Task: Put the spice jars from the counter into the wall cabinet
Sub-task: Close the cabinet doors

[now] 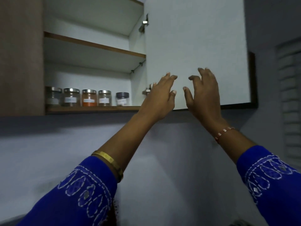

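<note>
Several glass spice jars stand in a row on the bottom shelf [91, 108] of the open wall cabinet: steel-lidded ones such as an orange-filled jar [89, 97], and a dark-lidded jar [122, 99] at the right end. The white cabinet door [195, 38] is swung open to the right. My left hand [158, 97] and my right hand [203, 93] are both raised in front of the door's lower inner face, fingers spread and relaxed, holding nothing. Whether they touch the door is unclear.
An upper shelf [94, 44] in the cabinet holds nothing visible. A brown closed cabinet door [21, 54] is at the left. Door hinges [144, 23] sit on the cabinet's right wall. Grey wall lies below, and a tiled strip [291, 95] at the far right.
</note>
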